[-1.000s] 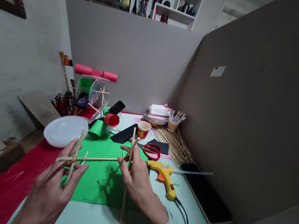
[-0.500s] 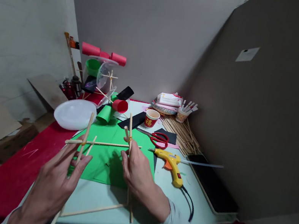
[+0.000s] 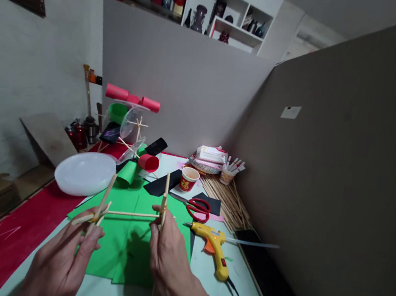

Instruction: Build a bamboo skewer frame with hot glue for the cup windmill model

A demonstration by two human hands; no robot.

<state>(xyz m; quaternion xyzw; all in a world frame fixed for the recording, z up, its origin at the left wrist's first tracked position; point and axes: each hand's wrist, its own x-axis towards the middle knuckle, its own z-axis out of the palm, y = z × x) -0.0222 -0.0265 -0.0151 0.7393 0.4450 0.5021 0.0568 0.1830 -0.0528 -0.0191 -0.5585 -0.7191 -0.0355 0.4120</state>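
Between my hands is a frame of thin wooden sticks (image 3: 130,214), its crossed joints bound with something yellowish. My left hand (image 3: 62,256) pinches the joint on the left side. The joint on the right is gripped by my right hand (image 3: 172,263), fingers closed around the upright stick. The frame's lower part drops out of view at the bottom edge. Beneath it lie green paper sheets (image 3: 109,249) on the pale tabletop. To the right of my right hand rests a yellow hot glue gun (image 3: 216,248) with a clear glue stick in its back.
Red-handled scissors (image 3: 199,210), a red paper cup (image 3: 188,180) and black paper (image 3: 164,183) lie behind. Wooden sticks (image 3: 227,201) are piled at right, near a dark flat device (image 3: 270,278). A white plastic bowl (image 3: 84,174) and paper-and-stick constructions (image 3: 126,173) stand at left.
The view has tilted up, so the tabletop sits lower and shelves show above the partition. The stick frame has tipped in my hands; both still hold it.
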